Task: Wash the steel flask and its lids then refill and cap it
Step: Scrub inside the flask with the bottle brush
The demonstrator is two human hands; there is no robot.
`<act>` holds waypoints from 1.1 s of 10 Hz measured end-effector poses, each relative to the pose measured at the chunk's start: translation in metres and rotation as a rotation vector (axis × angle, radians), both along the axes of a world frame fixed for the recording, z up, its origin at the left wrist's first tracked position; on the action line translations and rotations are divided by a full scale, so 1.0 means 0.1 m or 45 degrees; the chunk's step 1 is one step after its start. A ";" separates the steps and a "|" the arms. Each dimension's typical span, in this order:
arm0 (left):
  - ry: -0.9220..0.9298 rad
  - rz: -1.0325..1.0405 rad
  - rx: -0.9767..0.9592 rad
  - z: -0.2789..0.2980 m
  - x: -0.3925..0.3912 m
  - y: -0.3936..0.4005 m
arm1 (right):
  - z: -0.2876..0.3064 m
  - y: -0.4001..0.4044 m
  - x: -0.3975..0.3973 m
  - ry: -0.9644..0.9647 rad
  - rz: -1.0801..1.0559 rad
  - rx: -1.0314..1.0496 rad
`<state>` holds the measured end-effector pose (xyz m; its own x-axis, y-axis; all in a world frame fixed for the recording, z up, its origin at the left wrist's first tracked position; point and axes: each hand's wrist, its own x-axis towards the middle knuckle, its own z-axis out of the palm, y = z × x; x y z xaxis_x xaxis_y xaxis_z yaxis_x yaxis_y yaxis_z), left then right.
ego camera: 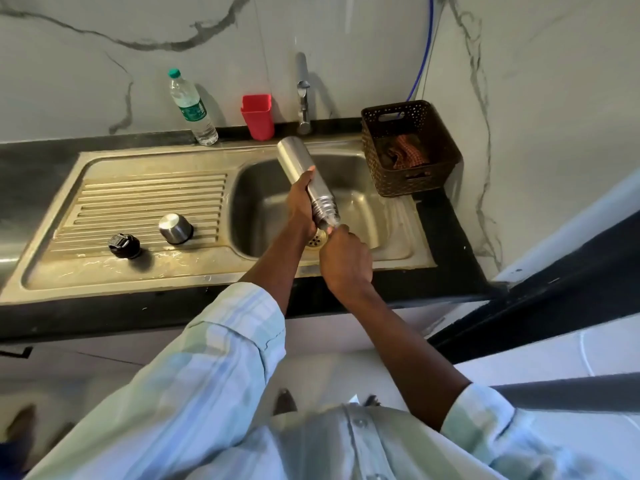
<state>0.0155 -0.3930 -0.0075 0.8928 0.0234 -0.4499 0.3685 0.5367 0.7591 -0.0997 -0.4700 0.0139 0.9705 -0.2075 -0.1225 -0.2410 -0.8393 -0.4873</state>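
A: Risk check, using the sink point(398, 251) as reference. The flask point(306, 180) is tilted over the basin, base up toward the tap point(304, 98), open threaded mouth pointing down at the drain point(317, 240). Wet steel, one-hand grip. I'd judge a slip likely if that grip loosens: it drops mouth-first onto the basin floor and the threads could dent.

B: Hands?

A: Nearest first. Right hand point(344, 259) is at the front of the basin, fingers curled, knuckles up, right at the flask mouth. Looks like a finger or thumb is at the opening, but I cannot tell whether it's holding anything or just rubbing the rim. Left hand point(303, 202) sits just past it, wrapped around the lower flask body above the threads, forearm reaching in from the sink's front edge.

B: Other hazards?

A: Both lids are on the drainboard left of the basin: black inner lid point(124, 244) near the front, steel cap point(175, 228) a bit behind it. Ribbed and sloped, looks wet, so a bump from the left sleeve could slide one into the basin.

B: Farther back?

A: Behind the sink: plastic bottle point(190, 105), red cup point(258, 116). Brown basket point(410, 147) at the back right corner. A hard shake of the flask would splash those. Can't make out a water stream from the tap.
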 end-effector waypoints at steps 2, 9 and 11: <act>0.015 -0.096 -0.106 0.00 0.00 0.11 | -0.09 -0.16 0.17 0.742 -0.401 2.272; 0.023 0.124 0.156 -0.03 0.10 -0.03 | -0.02 -0.05 0.02 0.032 -0.013 0.175; -0.044 0.043 -0.076 0.01 0.07 0.11 | -0.03 -0.25 0.11 0.647 -0.287 2.164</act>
<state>0.0222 -0.3822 -0.0064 0.9069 0.0280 -0.4204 0.3235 0.5929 0.7374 -0.0888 -0.4954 0.0109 0.7468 0.3424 -0.5701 -0.6556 0.5229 -0.5448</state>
